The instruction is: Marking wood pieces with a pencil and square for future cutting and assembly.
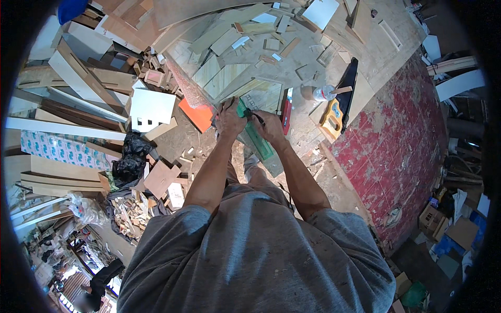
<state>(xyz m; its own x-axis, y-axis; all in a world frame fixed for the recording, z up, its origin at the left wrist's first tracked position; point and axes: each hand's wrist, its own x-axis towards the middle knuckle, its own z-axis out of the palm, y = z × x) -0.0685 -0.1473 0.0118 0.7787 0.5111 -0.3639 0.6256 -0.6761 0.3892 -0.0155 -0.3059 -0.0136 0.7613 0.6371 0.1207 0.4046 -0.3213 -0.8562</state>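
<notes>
A long green strip (258,141) lies slantwise over pale wooden boards (222,78) in front of me. My left hand (229,120) is closed at its far end, fingers bent over the edge. Close by on the right, my right hand (269,128) grips a slim black-handled tool (257,117), its tip towards the strip; its exact kind is hidden by the fingers. An orange spiral notebook (195,113) lies left of my left hand. Right of my right hand is a narrow red-edged bar (287,110).
A handsaw (331,121) with a yellow handle and a clear plastic bottle (323,94) lie to the right. Wood offcuts (133,211) and a black plastic bag (133,159) crowd the left. A dirty red floor (391,151) spreads at right. Another person (88,300) is at lower left.
</notes>
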